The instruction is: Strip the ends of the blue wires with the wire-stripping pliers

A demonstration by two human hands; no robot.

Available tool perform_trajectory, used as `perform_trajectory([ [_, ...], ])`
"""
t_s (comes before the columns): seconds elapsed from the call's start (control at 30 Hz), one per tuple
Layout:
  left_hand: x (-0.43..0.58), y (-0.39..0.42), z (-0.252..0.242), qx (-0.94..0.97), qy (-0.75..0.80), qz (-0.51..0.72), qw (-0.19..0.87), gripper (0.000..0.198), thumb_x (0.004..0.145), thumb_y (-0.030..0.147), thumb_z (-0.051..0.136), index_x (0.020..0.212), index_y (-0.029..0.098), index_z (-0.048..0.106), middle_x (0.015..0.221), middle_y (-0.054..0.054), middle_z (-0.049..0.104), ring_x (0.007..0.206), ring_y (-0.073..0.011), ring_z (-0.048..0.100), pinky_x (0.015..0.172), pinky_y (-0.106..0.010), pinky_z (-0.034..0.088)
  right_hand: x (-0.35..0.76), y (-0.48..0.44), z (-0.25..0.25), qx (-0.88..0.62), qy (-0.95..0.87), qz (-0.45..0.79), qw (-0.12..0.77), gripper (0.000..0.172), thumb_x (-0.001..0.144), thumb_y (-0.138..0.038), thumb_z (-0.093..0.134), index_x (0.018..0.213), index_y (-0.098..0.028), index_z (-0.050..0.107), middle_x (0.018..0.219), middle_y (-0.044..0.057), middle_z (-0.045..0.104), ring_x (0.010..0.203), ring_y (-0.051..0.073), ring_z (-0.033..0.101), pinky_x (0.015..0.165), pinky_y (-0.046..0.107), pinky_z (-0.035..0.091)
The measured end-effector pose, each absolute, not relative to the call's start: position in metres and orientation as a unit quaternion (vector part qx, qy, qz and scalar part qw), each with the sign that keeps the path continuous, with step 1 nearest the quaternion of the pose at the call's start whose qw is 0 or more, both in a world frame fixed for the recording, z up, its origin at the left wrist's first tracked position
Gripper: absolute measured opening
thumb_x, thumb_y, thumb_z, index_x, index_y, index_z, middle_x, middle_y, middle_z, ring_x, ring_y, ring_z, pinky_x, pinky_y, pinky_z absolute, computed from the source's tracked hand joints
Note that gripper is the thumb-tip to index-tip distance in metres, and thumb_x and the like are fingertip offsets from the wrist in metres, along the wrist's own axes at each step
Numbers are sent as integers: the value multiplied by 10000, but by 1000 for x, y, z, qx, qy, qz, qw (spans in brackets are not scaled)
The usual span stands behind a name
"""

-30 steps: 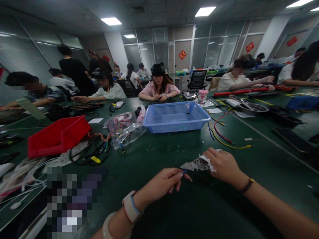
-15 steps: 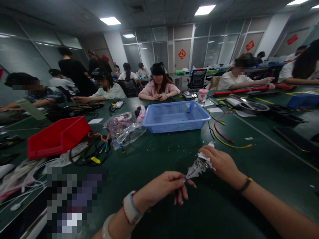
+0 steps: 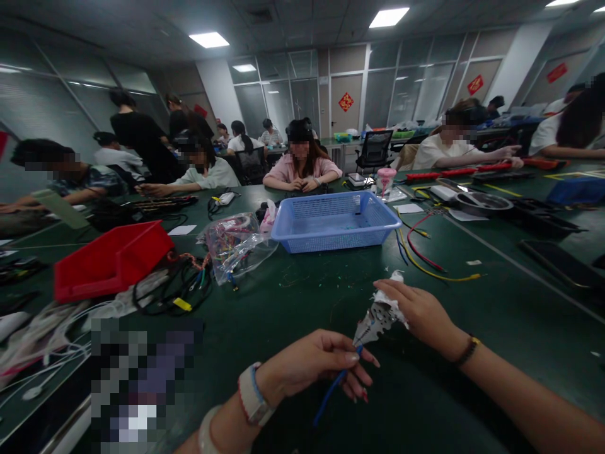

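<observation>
Between the thumb and fingers of my left hand [image 3: 336, 360] is a short blue wire [image 3: 329, 396], its free end hanging down toward the lower left. My right hand [image 3: 422, 310] is wrapped round the white-covered handles of metal wire-stripping pliers [image 3: 373, 323]. Their jaws point down and left, and the tip meets the upper end of the wire by my left fingertips. Whether the jaws are closed on the wire I cannot make out. Both hands are above the dark green table [image 3: 293, 309].
A blue plastic basket [image 3: 331, 241] stands ahead, with yellow, red and blue wires [image 3: 425, 255] to its right. On the left are a clear bag of wires [image 3: 236, 246], a red bin [image 3: 108, 265] and tangled cables [image 3: 174, 290]. Several people sit around the table.
More of the blue wire now shows below my left hand. My left hand has turned and shifted slightly right and down; the pliers remain at nearly the same place.
</observation>
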State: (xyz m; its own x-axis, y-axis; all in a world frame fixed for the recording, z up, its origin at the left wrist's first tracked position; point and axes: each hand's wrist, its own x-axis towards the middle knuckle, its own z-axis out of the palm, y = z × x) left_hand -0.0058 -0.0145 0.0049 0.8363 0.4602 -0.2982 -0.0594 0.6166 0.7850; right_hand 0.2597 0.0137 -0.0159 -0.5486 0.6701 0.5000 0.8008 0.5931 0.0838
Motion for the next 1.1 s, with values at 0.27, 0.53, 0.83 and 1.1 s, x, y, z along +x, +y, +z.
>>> perform_trajectory([
  [0.27, -6, -13, 2, 401, 271, 160, 860, 275, 821, 270, 686, 1019, 81, 666, 819, -80, 689, 690, -144, 681, 647, -247, 515, 261, 12, -11, -427, -863, -140, 231, 489, 842, -89, 457, 1327, -141, 482, 1209, 131, 642, 790, 174, 677, 686, 306, 545],
  [0.53, -4, -16, 4, 387, 274, 177, 863, 230, 760, 241, 740, 923, 83, 705, 874, -93, 684, 749, -152, 683, 660, -234, 524, 255, 10, -16, -447, -861, -108, 219, 692, 704, 7, 425, 1377, -149, 413, 1300, 127, 582, 837, 199, 684, 698, 325, 563],
  [0.83, -4, -17, 4, 397, 294, 179, 851, 287, 724, 265, 759, 927, 71, 701, 729, -53, 671, 597, -120, 641, 637, -250, 503, 248, 6, -11, -462, -862, -27, 207, 845, 698, 18, 382, 1490, -194, 179, 1527, 129, 281, 1104, 249, 605, 815, 379, 570],
  [1.1, -4, -16, 4, 395, 290, 175, 854, 290, 701, 263, 784, 911, 80, 708, 734, -45, 670, 597, -112, 639, 640, -250, 516, 245, 7, -13, -431, -875, 14, 219, 781, 751, -12, 395, 1475, -244, 217, 1467, 108, 389, 1286, 249, 451, 993, 422, 471],
])
